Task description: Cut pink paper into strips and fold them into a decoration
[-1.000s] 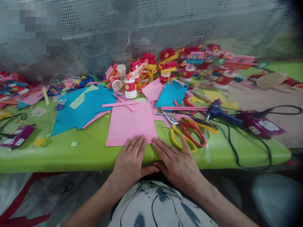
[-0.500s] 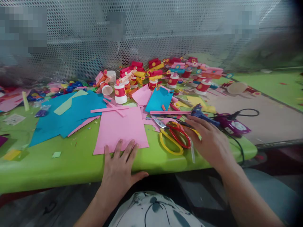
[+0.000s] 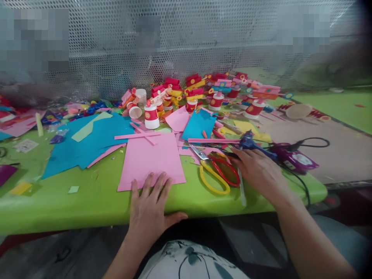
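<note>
Pink paper (image 3: 151,161) under flat left hand (image 3: 149,207); right hand (image 3: 258,172) touches scissors (image 3: 219,170).

Single head-worn view, looking forward and down, close over the green table's (image 3: 87,201) near edge

Two hands (image 3: 151,209), two scissors (image 3: 216,174)

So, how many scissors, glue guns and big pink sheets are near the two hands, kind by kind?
Scissors: 2, the yellow-handled scissors and the red-handled scissors, beside the right hand.
Glue guns: 1, the blue glue gun, just beyond that hand.
Large pink sheets: 1, the pink sheet under the left hand fingers.
Total: 4.
</note>
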### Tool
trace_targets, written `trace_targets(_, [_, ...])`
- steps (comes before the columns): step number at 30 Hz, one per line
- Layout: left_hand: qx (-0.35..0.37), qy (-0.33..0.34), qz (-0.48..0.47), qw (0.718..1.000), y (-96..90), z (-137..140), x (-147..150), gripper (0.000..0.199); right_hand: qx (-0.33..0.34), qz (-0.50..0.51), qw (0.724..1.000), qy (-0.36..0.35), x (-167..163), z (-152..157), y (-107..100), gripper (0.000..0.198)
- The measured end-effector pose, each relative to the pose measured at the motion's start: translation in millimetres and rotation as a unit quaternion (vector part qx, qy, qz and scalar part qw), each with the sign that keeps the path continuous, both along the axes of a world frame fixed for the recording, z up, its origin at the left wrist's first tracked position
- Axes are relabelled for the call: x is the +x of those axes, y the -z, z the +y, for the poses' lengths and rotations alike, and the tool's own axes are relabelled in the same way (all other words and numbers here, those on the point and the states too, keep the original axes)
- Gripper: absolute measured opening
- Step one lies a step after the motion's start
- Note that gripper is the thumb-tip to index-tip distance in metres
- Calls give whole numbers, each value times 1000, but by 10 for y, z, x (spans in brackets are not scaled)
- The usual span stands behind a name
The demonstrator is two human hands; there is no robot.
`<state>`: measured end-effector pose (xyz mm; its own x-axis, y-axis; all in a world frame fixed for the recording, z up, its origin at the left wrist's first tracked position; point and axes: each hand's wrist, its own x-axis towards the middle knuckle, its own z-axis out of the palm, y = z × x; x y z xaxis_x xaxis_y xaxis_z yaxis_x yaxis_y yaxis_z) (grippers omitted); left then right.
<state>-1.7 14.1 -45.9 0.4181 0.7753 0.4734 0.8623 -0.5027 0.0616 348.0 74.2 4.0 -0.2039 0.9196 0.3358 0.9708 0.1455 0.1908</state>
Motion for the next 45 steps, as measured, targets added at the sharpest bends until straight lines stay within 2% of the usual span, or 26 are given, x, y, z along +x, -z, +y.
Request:
trace_targets(5, [24,5,-10,1000,4,13,6,84,52,12,995,80,31,-211,-7,48])
trace_targets(9, [29,15,-13,999,28,14,-35,84,30,95,984,147,125,-489,-7,51])
trace_targets(14, [36,26,-20,999,29,-8,-94,73,52,290,952,77,183,-782,21,46])
trace_targets(17, [25,19,-34,999,-36,-17,-101,53,8,379,924,58,52,-884,69,44])
trace_targets(20, [1,25,-31,999,-151,16,-118,34,-40,422,905,26,-197,-951,132,42])
trace_targets(24, [-16,43,-30,998,-297,183,-197,33,-81,421,903,-35,-541,-1032,183,36])
trace_targets(27, [-64,80,-31,994,-349,368,-273,29,-76,407,909,-45,-701,-1086,199,34])
trace_targets(31, [-129,131,-62,981,-365,524,-345,20,-53,351,934,-42,-812,-1134,215,34])
trace_targets(36, [-188,150,-119,963,-390,531,-393,13,-25,289,955,-53,-908,-1149,214,33])
trace_targets(45, [-195,158,-123,960,-394,544,-380,18,-17,275,955,-104,-912,-1149,233,33])
